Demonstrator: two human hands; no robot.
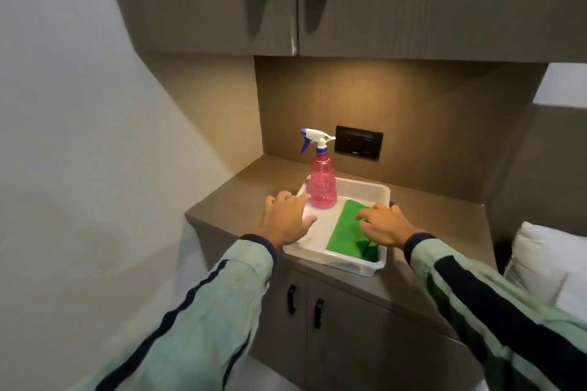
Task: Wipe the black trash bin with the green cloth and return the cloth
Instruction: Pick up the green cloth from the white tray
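brown counter [254,187] under wall cupboards carries a white tray [355,187] near its front edge. left hand [286,219] lies flat and open, palm down, over the tray's left rim, holding nothing. beside it a pink spray bottle [322,184] stands upright in the tray's back left corner. green cloth [346,232] lies spread along the tray's right side, and the right hand [384,225] hovers over it with fingers curled; i cannot tell whether they grip it. the trash bin is out of view. best to pinch the cloth and lift straight up, left hand steadying the tray, clear of the bottle.
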